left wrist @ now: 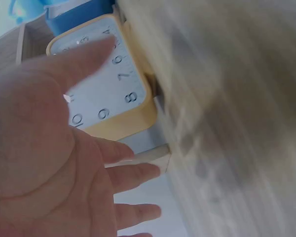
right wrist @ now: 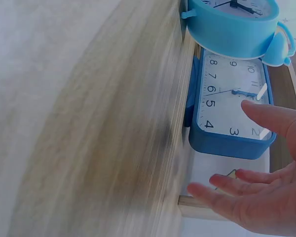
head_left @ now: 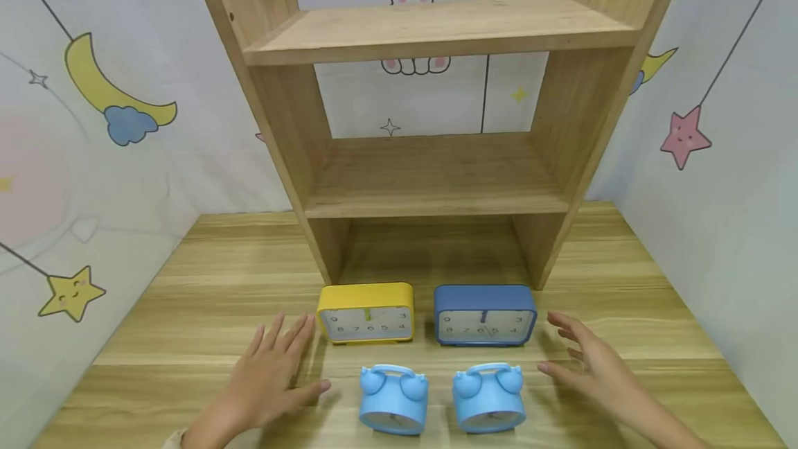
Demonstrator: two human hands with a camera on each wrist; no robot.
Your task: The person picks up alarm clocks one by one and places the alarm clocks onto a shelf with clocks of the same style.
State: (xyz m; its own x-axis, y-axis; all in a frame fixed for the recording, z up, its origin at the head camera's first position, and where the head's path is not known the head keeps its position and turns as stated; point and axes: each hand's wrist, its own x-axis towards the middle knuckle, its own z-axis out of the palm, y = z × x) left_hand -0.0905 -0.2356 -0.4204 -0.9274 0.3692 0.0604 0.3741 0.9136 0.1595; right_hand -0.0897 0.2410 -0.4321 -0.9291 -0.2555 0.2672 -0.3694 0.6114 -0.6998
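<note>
Two rectangular clocks stand side by side in front of the shelf: a yellow clock (head_left: 366, 313) on the left and a dark blue clock (head_left: 485, 315) on the right. Nearer to me are two light blue twin-bell alarm clocks, the left one (head_left: 393, 399) and the right one (head_left: 489, 398). My left hand (head_left: 264, 373) is beside the yellow clock, fingers spread, holding nothing. To the right of the dark blue clock, my right hand (head_left: 595, 369) has its fingers extended and slightly bent around no object. In the right wrist view, thumb and fingers are apart beside the blue clock (right wrist: 232, 143).
A wooden shelf unit (head_left: 436, 175) with two boards stands behind the clocks on the wood-grain table (head_left: 156, 338). Patterned cloth walls (head_left: 717, 227) with stars and moons enclose the table at the back and sides.
</note>
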